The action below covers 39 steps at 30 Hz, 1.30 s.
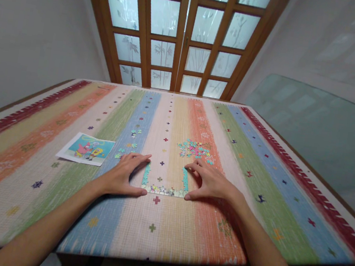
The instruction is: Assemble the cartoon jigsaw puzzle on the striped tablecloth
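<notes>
Puzzle frame: the thin, three-sided teal and pale puzzle frame (162,191) lies flat on the wide desk with a striped cloth (149,244). Call its middle the clock's middle, with 12 toward the doors. Its pale, patterned bottom row is at 6, its teal sides are at 9 and 3, and there is no row at 12.
Left hand: the bare left hand (131,173) is at 9, wide, thumb far from the fingers. The thumb touches the corner at 7, and a fingertip is by the side's top end. I can't tell how hard it pushes.
Right hand: the bare right hand (206,182) is at 3, wide too, thumb by the corner at 5, fingers by the top end of that side.
Good pushing: push softly and the same with both hands, so the bits sit snug. Too hard, and the thin rows could bend or pop up.
Corners: look at 5 and 7; these seem the easiest spots to slip.
Loose bits: the small, mixed-colour puzzle heap (193,148) is at 1. A few teal loose pieces (121,151) lie near 10. Mind the knuckles there.
Picture: the flat, white-edged cartoon picture (88,150) is between 9 and 10, good for checking colours.
</notes>
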Motion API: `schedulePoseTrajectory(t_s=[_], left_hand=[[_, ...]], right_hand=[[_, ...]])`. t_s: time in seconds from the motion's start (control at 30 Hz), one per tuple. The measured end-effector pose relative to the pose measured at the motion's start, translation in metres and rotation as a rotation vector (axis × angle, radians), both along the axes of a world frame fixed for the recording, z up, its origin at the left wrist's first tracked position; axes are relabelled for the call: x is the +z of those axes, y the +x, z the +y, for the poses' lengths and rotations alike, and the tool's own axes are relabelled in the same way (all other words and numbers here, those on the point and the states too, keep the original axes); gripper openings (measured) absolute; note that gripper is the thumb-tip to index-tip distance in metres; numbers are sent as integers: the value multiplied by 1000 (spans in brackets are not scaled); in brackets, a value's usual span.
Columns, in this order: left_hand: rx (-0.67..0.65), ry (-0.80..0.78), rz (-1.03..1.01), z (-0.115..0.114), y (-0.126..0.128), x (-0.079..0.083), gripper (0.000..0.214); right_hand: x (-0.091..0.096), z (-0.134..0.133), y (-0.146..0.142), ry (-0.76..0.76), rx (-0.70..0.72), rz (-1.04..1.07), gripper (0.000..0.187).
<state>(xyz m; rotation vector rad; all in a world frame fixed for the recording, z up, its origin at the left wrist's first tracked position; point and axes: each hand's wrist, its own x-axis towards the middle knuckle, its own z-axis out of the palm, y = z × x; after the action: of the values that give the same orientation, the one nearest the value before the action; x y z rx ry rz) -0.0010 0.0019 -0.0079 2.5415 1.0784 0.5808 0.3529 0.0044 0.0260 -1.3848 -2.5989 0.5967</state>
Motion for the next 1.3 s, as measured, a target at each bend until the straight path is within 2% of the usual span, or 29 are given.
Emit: schedulePoseTrajectory(t_s=[0.33,0.67,1.0,1.3], left_hand=[[17,7,2,-1,0,2,95],[-41,201,48,-3,3,8,49],[-91,340,61,-2,2,3,30],[-169,390,38,-5,3,7,18]], right_hand=[[0,0,0,10,-2,13,78],[5,-2,-1,9,3,4,74],[3,-1,-1,21,13,21,69],[3,-1,0,25,17,30,70]])
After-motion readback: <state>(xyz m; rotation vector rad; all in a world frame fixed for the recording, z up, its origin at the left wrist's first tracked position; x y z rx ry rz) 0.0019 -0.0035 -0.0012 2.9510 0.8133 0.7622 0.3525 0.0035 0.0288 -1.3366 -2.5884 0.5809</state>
